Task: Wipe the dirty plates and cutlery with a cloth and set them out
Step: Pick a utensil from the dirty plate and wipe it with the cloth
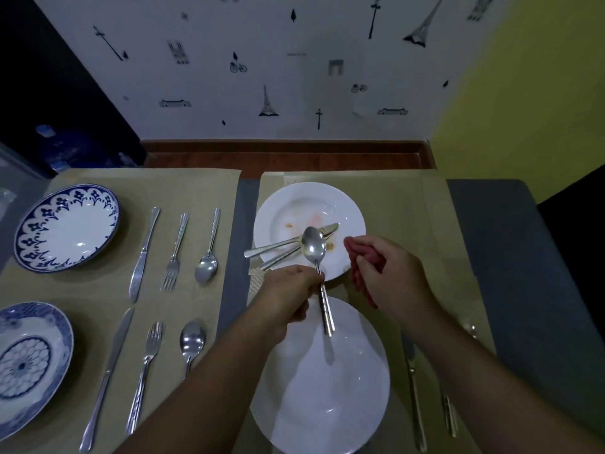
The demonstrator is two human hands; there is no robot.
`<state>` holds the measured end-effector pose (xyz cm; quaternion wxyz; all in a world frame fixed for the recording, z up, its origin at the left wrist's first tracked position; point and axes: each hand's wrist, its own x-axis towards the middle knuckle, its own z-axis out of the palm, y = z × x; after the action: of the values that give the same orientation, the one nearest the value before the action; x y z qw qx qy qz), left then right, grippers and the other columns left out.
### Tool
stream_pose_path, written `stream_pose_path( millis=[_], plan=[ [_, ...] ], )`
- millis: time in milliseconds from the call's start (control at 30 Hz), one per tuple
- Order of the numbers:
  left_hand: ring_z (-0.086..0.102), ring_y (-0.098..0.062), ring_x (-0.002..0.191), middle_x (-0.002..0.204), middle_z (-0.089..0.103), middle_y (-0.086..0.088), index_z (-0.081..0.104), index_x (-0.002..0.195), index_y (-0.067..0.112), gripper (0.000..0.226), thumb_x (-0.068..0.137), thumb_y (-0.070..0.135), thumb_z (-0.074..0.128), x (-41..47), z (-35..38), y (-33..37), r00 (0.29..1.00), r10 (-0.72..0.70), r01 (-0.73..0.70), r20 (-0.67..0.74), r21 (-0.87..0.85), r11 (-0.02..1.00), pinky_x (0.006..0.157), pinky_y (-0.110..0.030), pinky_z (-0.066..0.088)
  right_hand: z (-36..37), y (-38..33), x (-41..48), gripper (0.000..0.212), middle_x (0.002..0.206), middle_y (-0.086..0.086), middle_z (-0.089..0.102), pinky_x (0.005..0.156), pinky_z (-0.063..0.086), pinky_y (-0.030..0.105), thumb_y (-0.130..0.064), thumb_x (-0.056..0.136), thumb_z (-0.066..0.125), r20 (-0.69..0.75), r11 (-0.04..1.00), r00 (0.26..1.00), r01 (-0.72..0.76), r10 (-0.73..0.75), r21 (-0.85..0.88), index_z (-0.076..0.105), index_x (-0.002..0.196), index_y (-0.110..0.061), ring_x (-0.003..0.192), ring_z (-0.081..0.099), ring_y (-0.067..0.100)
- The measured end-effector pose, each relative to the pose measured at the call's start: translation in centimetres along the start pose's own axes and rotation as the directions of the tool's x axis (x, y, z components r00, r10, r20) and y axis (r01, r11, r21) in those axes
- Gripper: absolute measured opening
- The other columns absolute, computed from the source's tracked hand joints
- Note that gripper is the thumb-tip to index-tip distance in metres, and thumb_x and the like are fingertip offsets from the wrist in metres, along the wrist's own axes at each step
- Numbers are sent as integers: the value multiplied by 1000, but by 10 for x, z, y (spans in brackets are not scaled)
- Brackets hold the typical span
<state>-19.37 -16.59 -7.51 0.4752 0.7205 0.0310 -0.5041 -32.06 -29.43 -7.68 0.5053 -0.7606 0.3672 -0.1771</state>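
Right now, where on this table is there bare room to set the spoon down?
Free: the right mat to the right of the dirty plate, beyond the knife; also the grey strip between mats. Crowded: the left mat holds two full settings; left hand and right hand hover between dirty plate and near plate.

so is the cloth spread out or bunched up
Bunched up: the red cloth is wadded inside the right hand, whose fingers curl round it.

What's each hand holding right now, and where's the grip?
Left hand pinches the spoon on its handle, just below the bowl; the handle's end sticks out free. Right hand holds a bunched red cloth, fingers curled round it.
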Motion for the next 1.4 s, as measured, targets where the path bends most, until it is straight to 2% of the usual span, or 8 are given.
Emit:
stream_pose_path(
  millis=[100, 200, 333, 567, 733, 1000, 1267, 1400],
  plan=[
    [54, -12, 41, 53, 63, 3, 74, 97, 19, 10, 94, 15, 65, -9, 12, 5, 995, 98, -99, 15, 88, 991, 44, -23, 43, -14, 2, -11, 34, 95, -13, 74, 69, 55, 16, -6, 94, 59, -12, 999, 999, -37, 38, 27, 70, 117, -29, 80, 68, 0],
    [76, -13, 69, 74, 79, 2, 67, 102, 23, 12, 99, 18, 57, -18, 24, 10, 975, 210, -217, 77, 110, 970, 55, -28, 56, -26, 4, -19, 35, 85, -17, 73, 59, 54, 15, -7, 94, 59, -17, 991, 997, -79, 81, 107, 70, 108, -36, 70, 69, 5],
    [75, -19, 99, 97, 80, -1, 71, 100, 15, 20, 103, 15, 50, -24, 44, 13, 954, 290, -287, 77, -48, 957, 74, -38, 64, -42, 12, -25, 32, 86, -18, 74, 61, 56, 21, -7, 94, 60, -42, 985, 994, -94, 101, 142, 71, 106, -35, 69, 70, 6],
    [75, -22, 92, 95, 79, -9, 62, 111, 14, 18, 106, 10, 46, -27, 72, 14, 913, 407, -404, -23, -175, 898, 88, -58, 57, -65, 32, -32, 36, 80, -7, 74, 55, 54, 24, -6, 94, 58, -39, 978, 994, -89, 98, 188, 70, 109, -36, 62, 69, 15],
    [77, -23, 88, 87, 78, -6, 45, 129, 13, 27, 104, 10, 51, -24, 86, 19, 916, 402, -385, 1, -284, 878, 74, -42, 62, -76, 46, -31, 38, 86, -12, 75, 60, 61, 29, -9, 93, 60, -45, 980, 995, -78, 88, 183, 69, 106, -43, 70, 72, 15],
    [65, -26, 74, 83, 62, -14, 62, 119, -5, 25, 104, -3, 41, -15, 115, 18, 938, 281, -150, 201, -495, 856, 74, -37, 60, -96, 67, -26, 37, 106, -22, 71, 73, 59, 23, -17, 90, 60, -42, 986, 997, -58, 65, 157, 66, 112, -47, 92, 70, 1],
    [74, -20, 91, 97, 77, -10, 68, 122, 4, 24, 101, 4, 55, 0, 138, 10, 958, 210, -119, 195, -398, 910, 95, -38, 55, -118, 76, -25, 38, 102, -22, 72, 74, 57, 20, -7, 90, 62, -64, 975, 995, -57, 72, 213, 71, 107, -40, 92, 69, 0],
    [77, -23, 88, 99, 79, -13, 70, 121, 4, 29, 92, 3, 70, 14, 151, 8, 982, 146, -102, 123, -309, 945, 83, -36, 62, -132, 82, -24, 35, 89, -14, 74, 63, 62, 31, -2, 92, 60, -71, 955, 988, -111, 135, 276, 71, 108, -31, 74, 72, 15]
  ],
)
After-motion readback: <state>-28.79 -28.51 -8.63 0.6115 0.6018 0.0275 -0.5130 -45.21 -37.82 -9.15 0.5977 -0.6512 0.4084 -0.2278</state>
